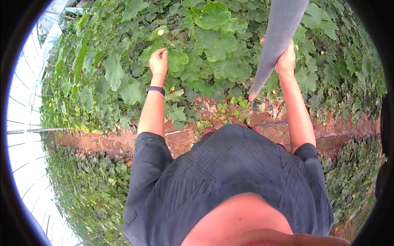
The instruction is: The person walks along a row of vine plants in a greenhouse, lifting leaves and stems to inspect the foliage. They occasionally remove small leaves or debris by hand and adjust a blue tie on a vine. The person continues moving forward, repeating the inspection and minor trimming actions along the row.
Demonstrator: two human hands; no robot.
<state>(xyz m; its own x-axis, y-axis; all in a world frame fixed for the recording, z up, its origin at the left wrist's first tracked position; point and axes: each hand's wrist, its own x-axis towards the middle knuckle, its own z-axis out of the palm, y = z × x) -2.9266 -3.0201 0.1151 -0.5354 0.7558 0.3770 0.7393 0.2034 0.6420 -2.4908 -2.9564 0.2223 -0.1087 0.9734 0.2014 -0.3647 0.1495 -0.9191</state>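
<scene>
My left hand, with a dark band on its wrist, is raised among the broad green leaves of a climbing vine. Its thumb and fingertips are pinched together at a thin stem or tendril, just below a pale yellow flower; what exactly lies between the fingertips is too small to tell. My right hand is wrapped round a thick grey pole, which slants from the top of the view down towards the soil. Large lobed leaves fill the space between both hands.
Bare reddish soil with dry plant litter forms a path underfoot. Another row of vines grows behind me. At the left stands a greenhouse wall of translucent film with curved ribs, and a thin horizontal bar reaches in from it.
</scene>
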